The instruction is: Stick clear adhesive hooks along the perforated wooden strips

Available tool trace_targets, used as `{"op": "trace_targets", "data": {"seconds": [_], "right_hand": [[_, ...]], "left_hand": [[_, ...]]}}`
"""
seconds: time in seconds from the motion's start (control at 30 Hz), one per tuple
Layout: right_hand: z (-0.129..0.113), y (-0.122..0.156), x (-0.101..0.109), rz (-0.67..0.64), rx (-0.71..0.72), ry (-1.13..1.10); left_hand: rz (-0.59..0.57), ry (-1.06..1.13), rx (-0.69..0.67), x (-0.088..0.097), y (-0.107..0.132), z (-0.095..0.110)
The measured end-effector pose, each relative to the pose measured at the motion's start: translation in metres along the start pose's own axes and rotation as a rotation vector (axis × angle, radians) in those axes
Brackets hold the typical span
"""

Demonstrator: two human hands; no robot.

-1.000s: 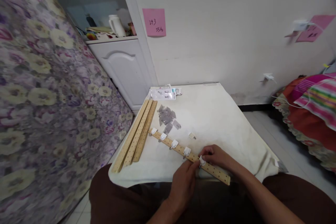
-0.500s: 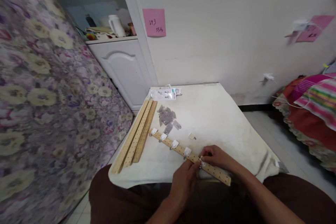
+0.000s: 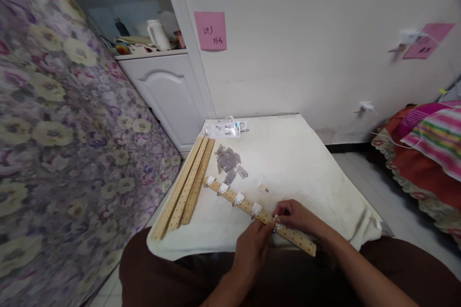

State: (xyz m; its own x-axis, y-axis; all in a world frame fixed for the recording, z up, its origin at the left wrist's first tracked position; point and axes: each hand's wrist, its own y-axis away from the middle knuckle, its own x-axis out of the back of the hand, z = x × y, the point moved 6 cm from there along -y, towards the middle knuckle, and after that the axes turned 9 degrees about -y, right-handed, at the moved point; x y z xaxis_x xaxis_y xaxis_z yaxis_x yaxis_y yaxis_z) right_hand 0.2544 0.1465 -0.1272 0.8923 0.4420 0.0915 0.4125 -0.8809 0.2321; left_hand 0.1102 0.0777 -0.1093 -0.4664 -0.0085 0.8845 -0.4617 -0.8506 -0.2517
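Note:
A perforated wooden strip (image 3: pixel 295 239) lies slantwise on a table covered with a cream cloth (image 3: pixel 295 163). Several small white hooks (image 3: pixel 238 198) are stuck along its upper part. My right hand (image 3: pixel 297 217) pinches another white hook (image 3: pixel 277 223) against the strip. My left hand (image 3: pixel 252 249) is closed on the strip's near edge just beside that hook, fingertips meeting the right hand's.
Three more wooden strips (image 3: pixel 187 182) lie side by side at the table's left. A heap of loose grey hooks (image 3: pixel 227 160), one stray piece (image 3: pixel 263 186) and a clear packet (image 3: pixel 223 128) lie behind. A floral mattress (image 3: pixel 61 120) stands left; bedding (image 3: pixel 428 148) right.
Both hands stay pinched at the same spot on the strip. Only the view has shifted a little.

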Motion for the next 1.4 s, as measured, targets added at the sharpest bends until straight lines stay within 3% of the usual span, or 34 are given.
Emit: {"op": "trace_targets", "data": {"seconds": [0.3, 0.53, 0.8, 0.97, 1.07, 1.2, 1.4], "right_hand": [[-0.004, 0.005, 0.001, -0.058, -0.009, -0.078], [-0.01, -0.015, 0.026, 0.242, 0.111, 0.092], [-0.016, -0.046, 0.02, 0.404, 0.124, 0.379], [-0.016, -0.047, 0.021, 0.424, 0.119, 0.346], [-0.02, -0.039, 0.023, 0.382, 0.135, 0.251], [-0.026, -0.016, 0.016, 0.211, 0.088, -0.128], [-0.038, 0.014, -0.007, -0.067, 0.033, -0.45]], "left_hand": [[0.041, 0.027, -0.014, 0.001, 0.003, -0.001], [0.065, 0.063, -0.002, -0.004, 0.005, -0.006], [0.057, 0.121, 0.001, -0.002, 0.006, -0.008], [0.06, 0.169, 0.005, 0.001, 0.006, -0.01], [0.063, 0.236, 0.015, 0.006, 0.007, -0.008], [0.078, 0.326, 0.042, 0.024, 0.004, -0.001], [0.281, 0.097, 0.019, 0.07, -0.018, 0.015]]}}
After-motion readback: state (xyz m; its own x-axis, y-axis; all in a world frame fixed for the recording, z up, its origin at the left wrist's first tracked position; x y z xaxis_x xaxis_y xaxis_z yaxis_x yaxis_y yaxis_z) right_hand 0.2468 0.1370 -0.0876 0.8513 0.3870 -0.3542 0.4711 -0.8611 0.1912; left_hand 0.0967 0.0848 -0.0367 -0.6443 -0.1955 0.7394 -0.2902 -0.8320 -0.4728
